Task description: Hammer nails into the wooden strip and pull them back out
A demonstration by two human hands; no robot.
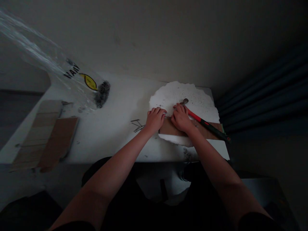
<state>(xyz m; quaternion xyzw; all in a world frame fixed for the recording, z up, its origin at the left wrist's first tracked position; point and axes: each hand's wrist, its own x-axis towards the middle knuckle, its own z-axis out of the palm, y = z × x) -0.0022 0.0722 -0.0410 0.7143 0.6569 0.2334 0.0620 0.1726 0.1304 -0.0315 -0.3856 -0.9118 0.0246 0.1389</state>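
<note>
A brown wooden board [208, 132] lies on a ragged white foam slab [199, 96] at the right of a white table [115, 106]. My left hand [155, 118] rests at the board's left end, fingers curled down on its edge. My right hand [181, 117] presses on the board beside it, fingers bent; whether they pinch anything is hidden. A hammer [207, 124] with a red and black handle lies across the board just right of my right hand, its metal head [184, 101] pointing to the far side.
Loose nails or staples [137, 125] lie left of my left hand. Two more wooden boards [47, 134] sit at the table's left end. A clear plastic bag [79, 80] with dark contents lies at the back left. A dark curtain [264, 93] hangs at right.
</note>
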